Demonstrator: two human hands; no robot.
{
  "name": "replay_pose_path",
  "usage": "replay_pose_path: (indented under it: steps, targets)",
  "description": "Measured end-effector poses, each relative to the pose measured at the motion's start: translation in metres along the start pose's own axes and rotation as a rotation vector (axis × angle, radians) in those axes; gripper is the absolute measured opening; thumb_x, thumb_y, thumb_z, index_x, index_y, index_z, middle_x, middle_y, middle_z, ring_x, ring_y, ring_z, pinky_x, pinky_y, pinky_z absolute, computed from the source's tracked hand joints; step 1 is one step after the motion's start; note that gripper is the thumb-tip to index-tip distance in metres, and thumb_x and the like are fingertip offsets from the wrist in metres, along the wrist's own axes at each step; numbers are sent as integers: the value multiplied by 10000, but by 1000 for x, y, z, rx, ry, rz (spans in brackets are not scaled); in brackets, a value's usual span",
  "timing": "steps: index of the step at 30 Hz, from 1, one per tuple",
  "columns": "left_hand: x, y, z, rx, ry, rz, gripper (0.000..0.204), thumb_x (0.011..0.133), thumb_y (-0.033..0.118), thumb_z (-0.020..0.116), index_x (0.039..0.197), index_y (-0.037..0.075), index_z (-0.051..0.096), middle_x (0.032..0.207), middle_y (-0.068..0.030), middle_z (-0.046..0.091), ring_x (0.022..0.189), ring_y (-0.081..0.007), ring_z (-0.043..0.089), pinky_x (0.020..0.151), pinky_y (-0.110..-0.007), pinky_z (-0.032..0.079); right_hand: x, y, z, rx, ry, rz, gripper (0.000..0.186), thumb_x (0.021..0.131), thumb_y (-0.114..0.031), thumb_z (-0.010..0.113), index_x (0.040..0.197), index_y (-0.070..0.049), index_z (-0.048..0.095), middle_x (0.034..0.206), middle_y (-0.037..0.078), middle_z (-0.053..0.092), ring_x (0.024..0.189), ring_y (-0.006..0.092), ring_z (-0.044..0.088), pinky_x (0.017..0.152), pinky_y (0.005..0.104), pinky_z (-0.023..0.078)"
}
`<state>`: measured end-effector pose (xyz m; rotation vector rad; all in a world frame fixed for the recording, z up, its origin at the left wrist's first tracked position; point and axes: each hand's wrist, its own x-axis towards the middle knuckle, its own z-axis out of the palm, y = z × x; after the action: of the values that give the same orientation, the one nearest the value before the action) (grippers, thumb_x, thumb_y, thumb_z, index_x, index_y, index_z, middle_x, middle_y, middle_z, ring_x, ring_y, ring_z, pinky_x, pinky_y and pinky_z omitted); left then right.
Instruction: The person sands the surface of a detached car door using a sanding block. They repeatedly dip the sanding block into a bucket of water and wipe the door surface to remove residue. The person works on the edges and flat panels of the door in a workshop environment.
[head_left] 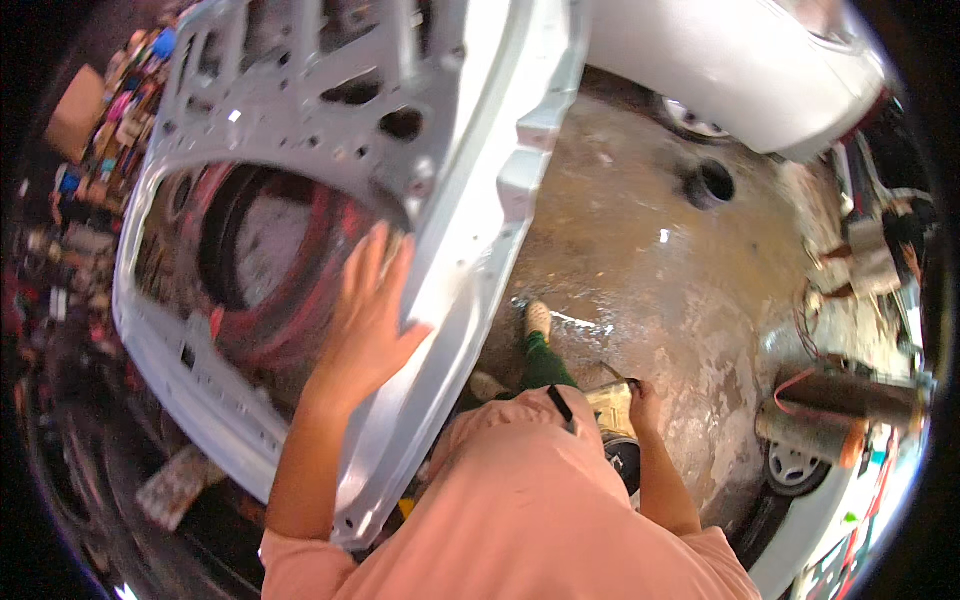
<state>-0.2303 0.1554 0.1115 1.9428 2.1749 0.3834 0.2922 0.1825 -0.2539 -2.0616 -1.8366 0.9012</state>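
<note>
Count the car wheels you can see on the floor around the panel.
2: one wheel at the top under the white car body, another wheel at lower right beside the person's right hand. Others may be hidden.

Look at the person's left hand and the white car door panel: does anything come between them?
Nothing visible does. The left hand lies flat against the inner edge of the white door panel, fingers spread beside its large opening. The right hand grips a tool lower down.
</note>
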Motion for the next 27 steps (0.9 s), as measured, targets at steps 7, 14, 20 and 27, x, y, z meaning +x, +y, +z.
replay_pose_path:
  steps: [7,14,20,27]
  targets:
    - [9,7,25,122,67,-87,1195,745,189,889,1679,-16,172,1750,-283,133,1602,-479,164,1320,-535,174,-25,24,16,-101,-43,179,301,1026,-289,583,1155,-60,730,1065,244,753,1031,462,712,894,563,551]
    - [46,15,31,133,121,-78,1172,755,110,870,1691,23,171,1772,-209,141,1613,-438,170,1324,-535,178,-64,17,2,-21,-53,188,318,1017,-239,556,1159,-11,727,1186,233,712,1084,457,681,965,547,548]
    - [79,8,47,140,202,-28,1140,772,107,873,1687,27,197,1769,-205,155,1608,-424,195,1325,-531,192,-84,23,5,-17,-33,195,319,1023,-251,556,1163,-16,720,1177,226,712,1127,441,673,985,532,543]
    - [55,-7,49,127,163,-107,1173,766,139,902,1684,10,182,1760,-239,153,1603,-452,186,1318,-537,193,-80,19,5,40,-44,229,339,1056,-294,544,1191,-32,711,1181,238,704,1130,450,675,970,537,552]
